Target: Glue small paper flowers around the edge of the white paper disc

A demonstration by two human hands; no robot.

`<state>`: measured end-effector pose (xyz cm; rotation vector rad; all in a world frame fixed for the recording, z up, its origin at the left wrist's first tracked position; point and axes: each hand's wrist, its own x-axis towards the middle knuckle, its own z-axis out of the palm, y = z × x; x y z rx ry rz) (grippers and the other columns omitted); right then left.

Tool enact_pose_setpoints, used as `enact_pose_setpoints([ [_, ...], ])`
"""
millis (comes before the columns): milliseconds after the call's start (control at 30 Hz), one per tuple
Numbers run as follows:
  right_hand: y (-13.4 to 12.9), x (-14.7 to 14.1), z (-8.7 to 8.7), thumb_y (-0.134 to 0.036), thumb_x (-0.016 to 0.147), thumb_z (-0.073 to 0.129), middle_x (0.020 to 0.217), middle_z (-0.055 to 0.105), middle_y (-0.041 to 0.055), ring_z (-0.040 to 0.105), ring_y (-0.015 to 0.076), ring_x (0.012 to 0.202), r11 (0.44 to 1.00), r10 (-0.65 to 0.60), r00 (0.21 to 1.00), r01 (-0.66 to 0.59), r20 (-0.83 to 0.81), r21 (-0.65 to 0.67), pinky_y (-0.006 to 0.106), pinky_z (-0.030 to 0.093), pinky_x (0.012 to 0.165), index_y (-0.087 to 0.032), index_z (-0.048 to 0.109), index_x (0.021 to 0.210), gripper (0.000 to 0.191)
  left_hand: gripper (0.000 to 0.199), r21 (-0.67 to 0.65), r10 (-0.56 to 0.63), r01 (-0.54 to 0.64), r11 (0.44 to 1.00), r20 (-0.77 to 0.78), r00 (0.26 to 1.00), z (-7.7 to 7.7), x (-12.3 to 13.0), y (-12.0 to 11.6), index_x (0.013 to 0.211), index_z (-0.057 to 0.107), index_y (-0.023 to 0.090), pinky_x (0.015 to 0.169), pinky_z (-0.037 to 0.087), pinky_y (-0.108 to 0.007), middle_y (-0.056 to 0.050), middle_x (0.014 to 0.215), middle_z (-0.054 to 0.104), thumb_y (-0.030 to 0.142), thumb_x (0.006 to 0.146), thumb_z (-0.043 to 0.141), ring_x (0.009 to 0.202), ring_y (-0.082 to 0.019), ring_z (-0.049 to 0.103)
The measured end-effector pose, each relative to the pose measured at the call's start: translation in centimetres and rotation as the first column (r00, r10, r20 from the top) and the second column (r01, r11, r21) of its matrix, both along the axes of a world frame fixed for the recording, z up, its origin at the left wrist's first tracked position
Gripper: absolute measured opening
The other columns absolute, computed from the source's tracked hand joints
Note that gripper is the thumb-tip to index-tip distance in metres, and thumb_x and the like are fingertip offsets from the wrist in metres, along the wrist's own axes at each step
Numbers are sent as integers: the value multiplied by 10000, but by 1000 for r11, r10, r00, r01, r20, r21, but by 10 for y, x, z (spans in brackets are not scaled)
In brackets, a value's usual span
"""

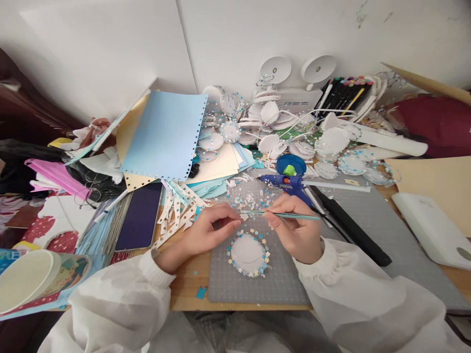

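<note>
In my right hand (296,228) is a pair of thin teal tweezers (290,214), gripped between thumb and fingers and pointing left. Their tip reaches the fingertips of my left hand (215,228), where thumb and index finger come together in a pinch. Whatever those fingers hold is too small to make out. Just below both hands, a round white disc (248,252) ringed with small blue, white and cream paper flowers lies on the grey cutting mat (224,287). A heap of tiny paper pieces (252,198) is scattered behind my fingertips.
A blue glue gun (285,181) lies behind my right hand, near a long black case (349,225). Decorated white discs (231,132) pile up along the wall. Blue paper (165,132) leans at left, above a phone (140,215). A tub (33,279) stands front left.
</note>
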<state>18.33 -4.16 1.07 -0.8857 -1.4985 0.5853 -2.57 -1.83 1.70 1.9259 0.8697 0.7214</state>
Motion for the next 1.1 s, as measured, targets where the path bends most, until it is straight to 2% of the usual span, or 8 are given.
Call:
enact_pose_setpoints([
  [133, -4, 5, 5, -125, 791, 660, 707, 634, 39, 626, 180, 650, 992, -86, 996, 85, 11, 96, 328, 527, 567, -220, 604, 784, 111, 198, 96, -134, 143, 985, -99, 986, -1, 0, 0, 910, 680, 153, 661, 437, -264, -75, 833, 650, 267, 903, 518, 745, -164, 566],
  [267, -17, 6, 14, -56, 768, 643, 736, 675, 44, 661, 179, 650, 965, -101, 969, 39, 227, 261, 292, 524, 530, -233, 609, 862, 204, 147, 169, -198, 218, 961, -132, 971, -4, -1, 2, 791, 630, 158, 698, 419, -273, -48, 749, 605, 201, 876, 518, 725, -157, 531],
  [400, -27, 4, 15, -82, 809, 624, 749, 717, 49, 631, 147, 566, 896, -82, 846, -168, 526, 410, 266, 517, 508, -234, 594, 928, 196, 183, 75, -142, 149, 986, -92, 986, -5, 0, 1, 765, 576, 161, 647, 404, -244, -19, 725, 559, 235, 907, 487, 679, -134, 492],
  [500, -24, 1, 11, -78, 817, 620, 724, 719, 61, 611, 148, 564, 832, -134, 771, -254, 623, 493, 273, 516, 539, -214, 600, 867, 147, 219, 20, -62, 64, 998, -80, 995, -4, 0, 0, 804, 571, 156, 638, 405, -232, -16, 752, 561, 286, 938, 456, 685, -129, 494],
  [600, -19, -2, 4, -81, 826, 612, 745, 715, 62, 619, 152, 618, 817, -173, 758, -247, 630, 521, 279, 528, 590, -212, 596, 835, 133, 244, 13, -38, 39, 999, -93, 995, -2, 0, 0, 824, 574, 152, 651, 412, -234, -17, 763, 570, 310, 952, 439, 697, -130, 502],
  [767, -18, -4, -8, -74, 826, 604, 767, 685, 60, 595, 148, 622, 840, -158, 819, -183, 552, 511, 276, 493, 551, -177, 579, 905, 132, 279, 48, -20, 27, 998, -139, 990, -2, -1, -1, 853, 584, 157, 722, 417, -248, -15, 798, 591, 320, 980, 397, 741, -137, 518],
  [967, -23, -3, -7, -50, 824, 602, 744, 664, 59, 569, 135, 604, 872, -107, 844, -174, 526, 457, 259, 461, 534, -159, 568, 916, 146, 315, 84, -17, 33, 996, -183, 983, 0, 0, 0, 743, 519, 156, 696, 393, -250, -4, 725, 520, 302, 984, 379, 697, -131, 462],
  [1100, -23, -2, -7, -50, 826, 593, 741, 651, 59, 559, 132, 606, 888, -97, 841, -169, 533, 428, 259, 454, 538, -165, 563, 917, 149, 282, 46, -54, 62, 997, -157, 986, 4, 1, 2, 731, 508, 150, 664, 379, -241, -2, 705, 511, 268, 965, 403, 676, -122, 458],
])
